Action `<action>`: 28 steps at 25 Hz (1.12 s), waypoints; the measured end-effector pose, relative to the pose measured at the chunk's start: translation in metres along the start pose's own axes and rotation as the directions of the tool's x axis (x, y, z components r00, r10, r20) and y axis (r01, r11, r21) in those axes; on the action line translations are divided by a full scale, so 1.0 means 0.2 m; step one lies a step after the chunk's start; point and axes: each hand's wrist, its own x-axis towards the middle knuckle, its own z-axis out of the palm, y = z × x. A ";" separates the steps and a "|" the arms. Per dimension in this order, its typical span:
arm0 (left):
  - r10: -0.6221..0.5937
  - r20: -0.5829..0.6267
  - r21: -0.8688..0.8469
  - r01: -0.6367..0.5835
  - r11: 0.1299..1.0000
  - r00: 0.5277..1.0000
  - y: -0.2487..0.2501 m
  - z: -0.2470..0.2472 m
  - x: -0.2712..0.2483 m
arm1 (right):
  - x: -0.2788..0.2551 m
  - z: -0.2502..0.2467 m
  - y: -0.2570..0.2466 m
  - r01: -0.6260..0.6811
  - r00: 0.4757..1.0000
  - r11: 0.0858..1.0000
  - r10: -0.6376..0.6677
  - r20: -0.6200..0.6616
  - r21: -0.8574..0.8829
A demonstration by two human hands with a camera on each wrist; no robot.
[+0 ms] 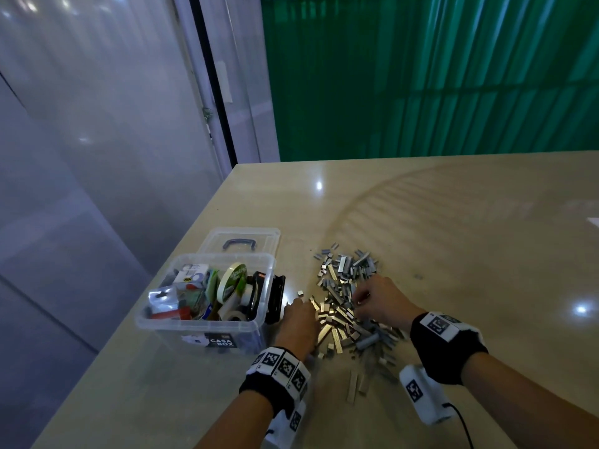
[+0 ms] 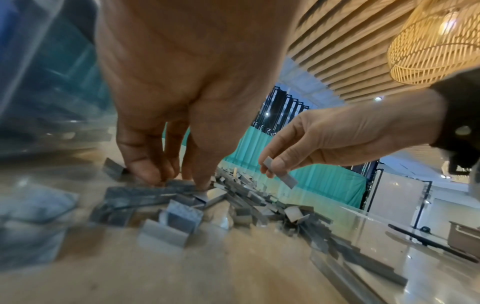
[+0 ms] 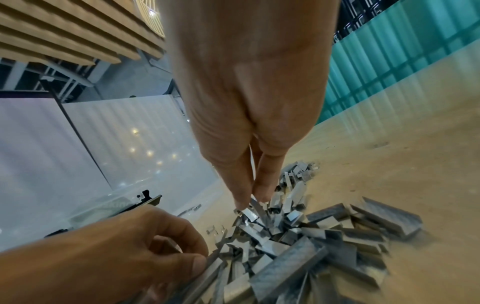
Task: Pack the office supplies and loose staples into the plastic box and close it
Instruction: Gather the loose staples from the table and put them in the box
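Nearest, two short staple strips [image 1: 356,386] lie alone on the beige table [image 1: 453,222], just in front of the main heap and between the two wrists. Beyond them the staple pile [image 1: 350,306] spreads across the tabletop, with both hands down in it. On the pile's box side the left hand [image 1: 299,322] has its fingers curled around staple strips, fingertips [image 2: 145,172] touching the table. Over the middle of the pile the right hand [image 1: 377,301] pinches one thin strip [image 2: 281,174] between thumb and fingers, lifted clear of the heap.

Just left of the left hand stands the clear plastic box [image 1: 207,325], open and already holding a tape roll [image 1: 231,280], small packets and a black stapler-like tool at its right wall. It sits close to the table's left edge, where the surface drops away to the grey floor. Its lid [image 1: 243,241] is off, touching the box's far side, handle up.

Past the pile and to its right, bare glossy table runs to the far edge, with a green wall [image 1: 437,76] behind it.
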 end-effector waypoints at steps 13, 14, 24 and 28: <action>0.307 0.020 -0.036 -0.306 0.951 0.952 0.06 -0.22 -0.18 | 0.01 -0.03 -0.31 0.129 0.970 0.983 -0.097 -0.223 0.131; 0.337 -0.024 -0.079 -0.338 0.938 0.941 0.08 -0.28 -0.21 | 0.03 -0.05 -0.36 0.153 0.956 0.978 -0.111 -0.271 0.140; 0.100 -0.529 -0.402 -0.353 0.845 0.843 -0.50 -0.86 -0.33 | 0.26 0.07 -0.91 0.364 0.904 0.879 -0.253 -0.344 0.309; 0.010 -0.521 -0.399 -0.253 0.881 0.854 -0.77 -0.88 -0.31 | 0.31 0.19 -1.10 0.401 0.895 0.878 -0.315 -0.317 0.260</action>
